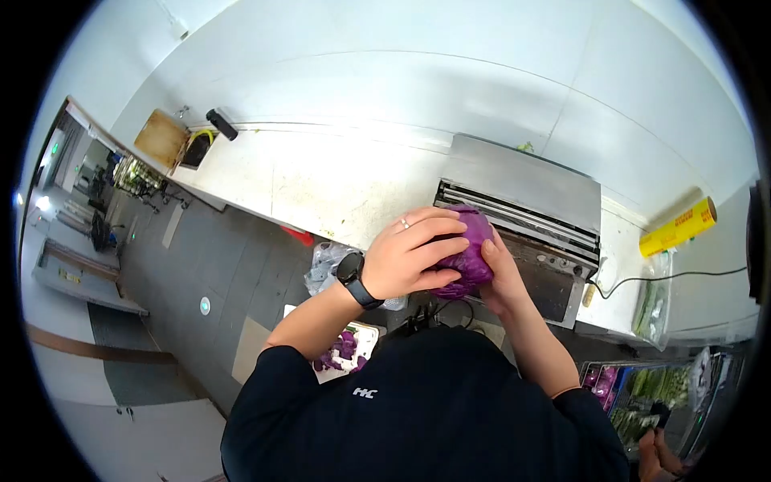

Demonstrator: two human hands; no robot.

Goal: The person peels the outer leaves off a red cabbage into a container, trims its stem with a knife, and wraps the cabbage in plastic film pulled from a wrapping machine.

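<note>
A purple cabbage is held up in front of my chest, before the near edge of the steel machine. My left hand, with a ring and a black watch at the wrist, lies over its left side with curved fingers. My right hand grips it from the right, the thumb pressed on its surface. The palms and the underside of the cabbage are partly hidden. Just behind it stands the steel machine with long slots and rollers across its top.
On the white counter are a black bottle and a yellow roll. Below left are a plastic bag and a white container of purple leaf pieces. Crated vegetables and another person's bare limb show lower right.
</note>
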